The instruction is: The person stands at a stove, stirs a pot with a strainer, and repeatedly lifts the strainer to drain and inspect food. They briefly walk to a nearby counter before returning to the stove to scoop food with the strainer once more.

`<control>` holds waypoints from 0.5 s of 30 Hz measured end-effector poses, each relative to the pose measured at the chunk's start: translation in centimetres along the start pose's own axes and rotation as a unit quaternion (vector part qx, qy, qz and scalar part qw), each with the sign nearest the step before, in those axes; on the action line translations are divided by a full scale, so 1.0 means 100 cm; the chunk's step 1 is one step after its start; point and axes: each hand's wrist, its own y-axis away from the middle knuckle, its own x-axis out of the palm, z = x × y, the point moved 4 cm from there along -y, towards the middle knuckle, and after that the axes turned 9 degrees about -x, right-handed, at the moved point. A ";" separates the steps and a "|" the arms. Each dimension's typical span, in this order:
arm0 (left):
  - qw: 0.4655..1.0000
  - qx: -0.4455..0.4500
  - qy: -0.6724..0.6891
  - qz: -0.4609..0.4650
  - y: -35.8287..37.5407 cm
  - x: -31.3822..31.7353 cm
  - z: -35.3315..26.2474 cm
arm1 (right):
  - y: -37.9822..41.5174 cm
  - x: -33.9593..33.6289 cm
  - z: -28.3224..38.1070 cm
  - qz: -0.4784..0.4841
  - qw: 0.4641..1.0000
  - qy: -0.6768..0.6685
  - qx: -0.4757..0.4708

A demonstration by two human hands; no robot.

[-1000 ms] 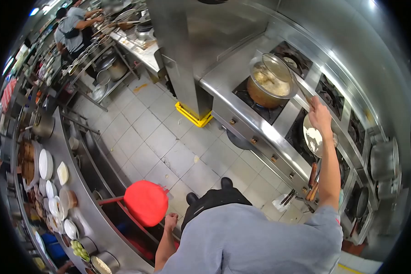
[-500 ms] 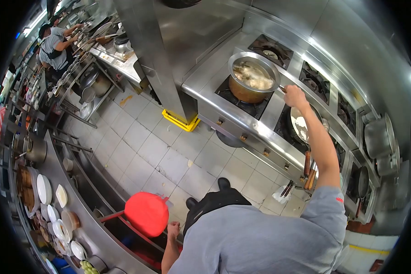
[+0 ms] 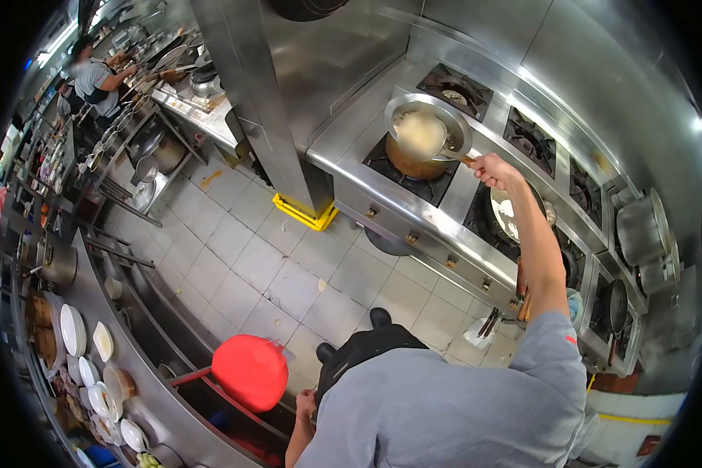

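My right hand (image 3: 498,170) is closed around the wooden handle (image 3: 467,161) of what looks like a round strainer (image 3: 420,134). The strainer's head is blurred and carries pale food, over the wide metal pot (image 3: 427,168) on a front burner. Cloudy liquid shows in part inside the pot; the strainer hides the rest. Below my right forearm sits a frying pan (image 3: 505,210) with something white in it. My left hand (image 3: 306,403) hangs low beside my black apron (image 3: 366,349), fingers curled, near the red stool (image 3: 249,373). I see nothing in it.
Further burners (image 3: 530,140) line the stove's back row, with large pots (image 3: 639,228) at the right. A steel counter (image 3: 125,343) with stacked plates (image 3: 73,331) runs along my left. A yellow guard (image 3: 304,213) surrounds the pillar's base. A co-worker (image 3: 97,82) stands at the far left.
The strainer's head has come up over the pot with pale food in it. My right hand has turned and lowered slightly. The left hand remains low beside me.
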 end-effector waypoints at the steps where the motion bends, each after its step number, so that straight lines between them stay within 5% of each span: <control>1: 1.000 -0.014 -0.001 0.001 0.005 -0.002 -0.009 | 0.007 0.007 0.000 -0.012 1.000 -0.014 -0.013; 10: 0.998 -0.057 0.036 0.006 -0.006 -0.025 -0.046 | 0.050 0.013 -0.027 -0.133 0.987 -0.025 -0.091; 15: 0.999 -0.030 0.018 0.020 -0.017 -0.028 -0.046 | 0.058 0.017 -0.028 -0.174 0.959 0.133 -0.180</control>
